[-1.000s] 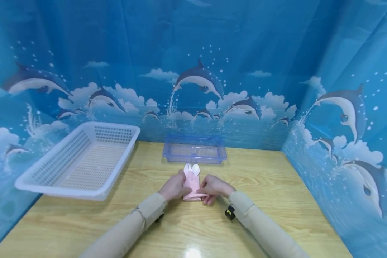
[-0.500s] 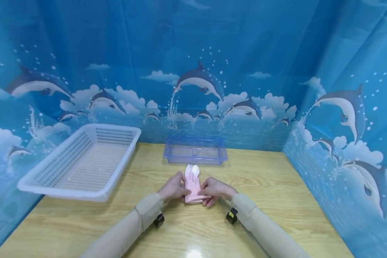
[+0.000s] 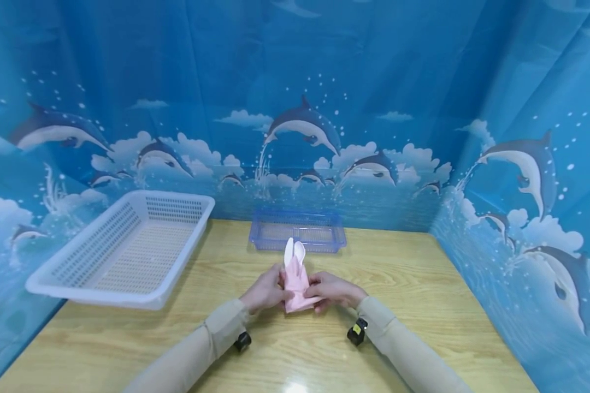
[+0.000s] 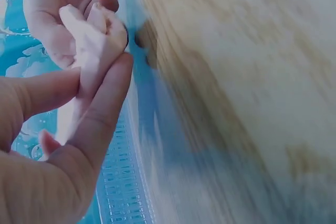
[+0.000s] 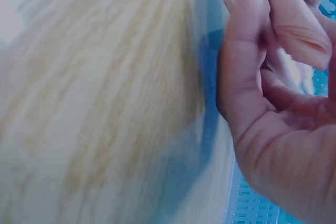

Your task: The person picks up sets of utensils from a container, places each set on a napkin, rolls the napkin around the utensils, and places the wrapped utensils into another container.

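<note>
A pink cloth napkin [image 3: 296, 285] is wrapped around white cutlery, its upper ends poking out at the far side. Among these ends I make out a spoon [image 3: 299, 251] and a slim white piece [image 3: 288, 252] beside it, seen edge-on. My left hand [image 3: 266, 288] grips the bundle from its left, thumb against fingers; the left wrist view shows the napkin [image 4: 93, 59] pinched there. On the other side, my right hand [image 3: 335, 289] pinches the napkin's loose end, which sticks out to the right. The cutlery's lower parts are hidden inside the cloth.
Behind the bundle, a translucent blue basket [image 3: 295, 246] stands at the table's back edge. A large white basket [image 3: 103, 296] sits on the left. Dolphin-print curtains [image 3: 398, 71] border the wooden table [image 3: 413, 289] at the back and sides.
Both hands have raised and tilted the wrapped bundle, so the cutlery tips now overlap the blue basket in the head view. The napkin's loose end stays in the right hand.
</note>
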Demonstrator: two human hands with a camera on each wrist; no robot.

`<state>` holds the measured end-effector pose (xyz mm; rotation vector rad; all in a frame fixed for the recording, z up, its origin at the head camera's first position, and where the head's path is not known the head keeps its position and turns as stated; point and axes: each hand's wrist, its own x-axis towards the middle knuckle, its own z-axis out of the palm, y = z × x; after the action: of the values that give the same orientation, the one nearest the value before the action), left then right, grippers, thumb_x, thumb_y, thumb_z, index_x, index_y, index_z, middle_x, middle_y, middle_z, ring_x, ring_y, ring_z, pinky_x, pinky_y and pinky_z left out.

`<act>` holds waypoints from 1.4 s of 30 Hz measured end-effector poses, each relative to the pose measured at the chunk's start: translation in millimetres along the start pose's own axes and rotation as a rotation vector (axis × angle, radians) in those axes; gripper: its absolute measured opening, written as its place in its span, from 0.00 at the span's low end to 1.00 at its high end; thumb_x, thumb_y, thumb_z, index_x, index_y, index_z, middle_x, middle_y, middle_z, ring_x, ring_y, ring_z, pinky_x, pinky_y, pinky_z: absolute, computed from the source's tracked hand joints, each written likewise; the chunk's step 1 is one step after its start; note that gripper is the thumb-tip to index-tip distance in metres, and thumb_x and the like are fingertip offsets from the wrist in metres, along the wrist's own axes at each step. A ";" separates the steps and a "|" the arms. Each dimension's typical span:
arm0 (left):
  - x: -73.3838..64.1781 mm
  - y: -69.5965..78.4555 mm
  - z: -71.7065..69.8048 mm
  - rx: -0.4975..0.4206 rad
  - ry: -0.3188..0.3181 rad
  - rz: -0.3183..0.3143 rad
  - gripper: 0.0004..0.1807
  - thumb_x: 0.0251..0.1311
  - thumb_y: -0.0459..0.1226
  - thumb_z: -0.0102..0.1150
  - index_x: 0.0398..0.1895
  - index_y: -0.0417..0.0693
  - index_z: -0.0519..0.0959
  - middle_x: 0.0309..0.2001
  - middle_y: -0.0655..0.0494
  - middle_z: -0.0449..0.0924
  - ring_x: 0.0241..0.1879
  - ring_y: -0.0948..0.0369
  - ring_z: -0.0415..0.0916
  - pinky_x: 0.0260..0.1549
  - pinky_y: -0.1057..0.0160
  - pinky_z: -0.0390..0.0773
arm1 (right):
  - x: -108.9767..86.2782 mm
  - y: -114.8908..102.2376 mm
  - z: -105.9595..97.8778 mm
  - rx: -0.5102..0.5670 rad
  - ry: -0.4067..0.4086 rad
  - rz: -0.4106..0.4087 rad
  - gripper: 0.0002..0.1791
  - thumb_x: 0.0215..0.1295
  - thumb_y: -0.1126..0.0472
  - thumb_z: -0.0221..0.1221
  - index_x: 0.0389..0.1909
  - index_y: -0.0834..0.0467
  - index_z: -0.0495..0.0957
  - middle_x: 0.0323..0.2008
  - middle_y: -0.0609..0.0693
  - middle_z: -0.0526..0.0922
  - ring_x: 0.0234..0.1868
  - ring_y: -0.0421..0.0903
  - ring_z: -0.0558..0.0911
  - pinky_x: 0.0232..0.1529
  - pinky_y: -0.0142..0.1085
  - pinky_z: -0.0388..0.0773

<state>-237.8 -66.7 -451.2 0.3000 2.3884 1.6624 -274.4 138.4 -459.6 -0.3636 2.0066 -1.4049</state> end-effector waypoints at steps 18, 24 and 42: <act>17.3 5.1 -15.0 -0.354 -0.019 -0.073 0.17 0.66 0.29 0.55 0.55 0.28 0.73 0.40 0.44 0.84 0.31 0.63 0.81 0.33 0.65 0.84 | 6.4 -12.0 1.5 0.087 0.187 -0.238 0.23 0.64 0.68 0.60 0.60 0.70 0.70 0.43 0.57 0.84 0.33 0.41 0.82 0.31 0.34 0.83; 21.0 2.8 -19.0 -0.414 -0.086 -0.046 0.20 0.68 0.29 0.50 0.61 0.29 0.66 0.45 0.44 0.80 0.35 0.62 0.80 0.36 0.66 0.82 | 6.1 -15.2 4.4 0.114 0.230 -0.266 0.25 0.65 0.67 0.60 0.61 0.70 0.69 0.48 0.60 0.81 0.37 0.42 0.82 0.34 0.38 0.84; 22.2 1.6 -18.0 -0.443 -0.046 -0.032 0.23 0.72 0.34 0.49 0.67 0.36 0.62 0.54 0.37 0.77 0.40 0.61 0.81 0.41 0.63 0.84 | 5.4 -20.4 15.5 -0.117 0.366 -0.275 0.16 0.66 0.55 0.62 0.47 0.62 0.79 0.26 0.49 0.79 0.20 0.40 0.75 0.21 0.37 0.80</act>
<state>-264.2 -75.9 -444.9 0.2167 1.9098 2.0779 -271.2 116.2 -446.1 -0.4770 2.4152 -1.6180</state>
